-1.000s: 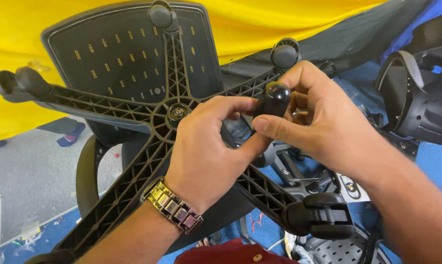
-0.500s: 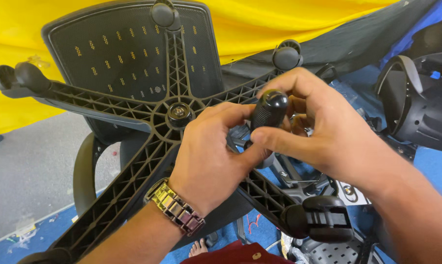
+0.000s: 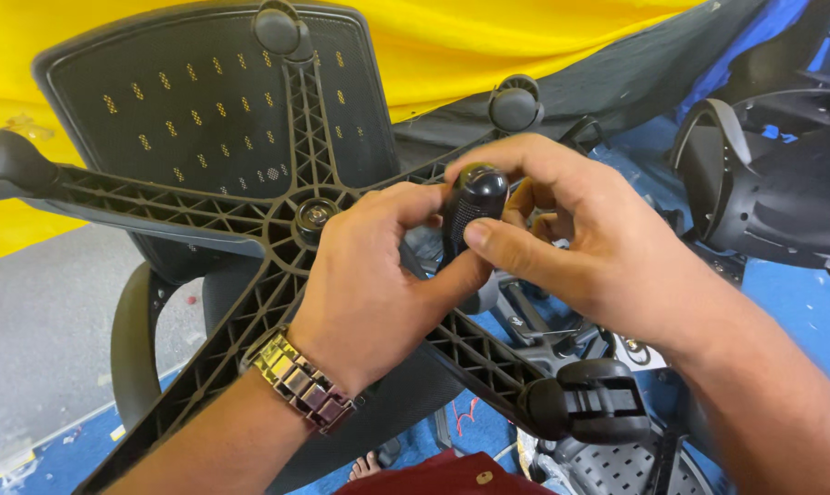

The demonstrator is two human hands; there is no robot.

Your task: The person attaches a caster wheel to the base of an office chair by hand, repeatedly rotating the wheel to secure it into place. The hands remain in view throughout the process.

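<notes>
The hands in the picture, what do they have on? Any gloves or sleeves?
No gloves and no sleeves: both hands are bare, and so are the forearms as far as the picture shows. The left hand has a chunky metal link bracelet on its wrist, shiny in gold and silver tones with darker links. The right hand wears nothing on its wrist, and I see no rings.
</notes>
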